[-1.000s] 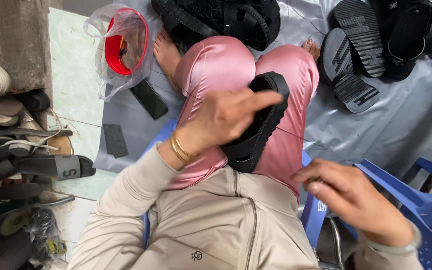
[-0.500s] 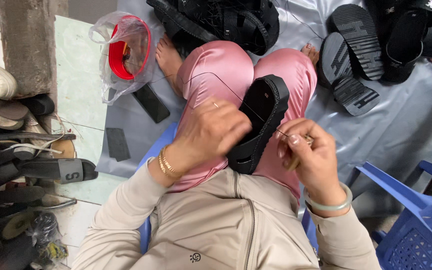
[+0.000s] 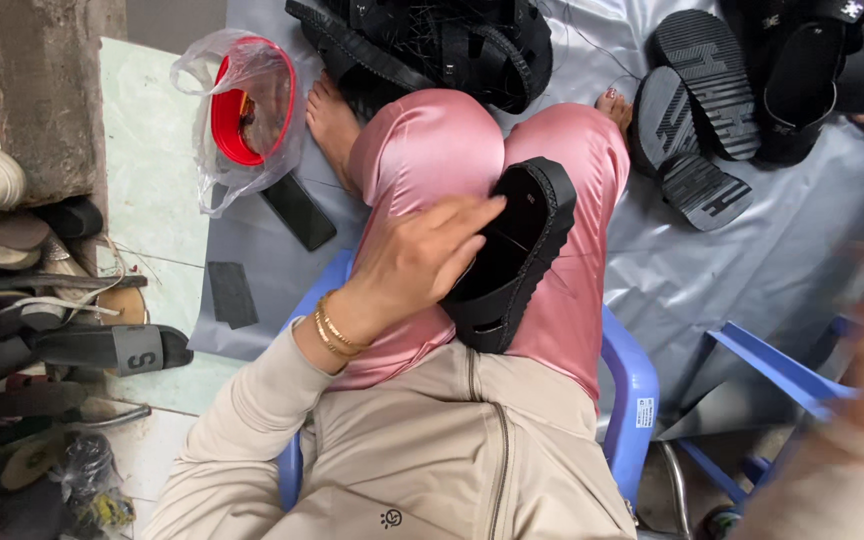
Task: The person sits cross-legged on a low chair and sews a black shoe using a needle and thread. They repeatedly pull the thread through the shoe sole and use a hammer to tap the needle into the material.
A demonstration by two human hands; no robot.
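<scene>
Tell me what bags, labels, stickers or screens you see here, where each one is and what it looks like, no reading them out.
Clear plastic bag: upper left on the floor, crumpled, wrapped around a red round container.
Dark flat phone-like slab: just below the bag, on the grey sheet, screen dark.
Small white sticker: on the blue plastic stool's edge, rectangular, right of the lap.
Grey band with a light mark: on a dark shoe at left.

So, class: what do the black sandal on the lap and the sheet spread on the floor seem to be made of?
Black sandal: probably matte rubber or foam, with a thick ridged edge, held by the left hand. Grey sheet: looks like glossy plastic film, creased and shiny.
</scene>
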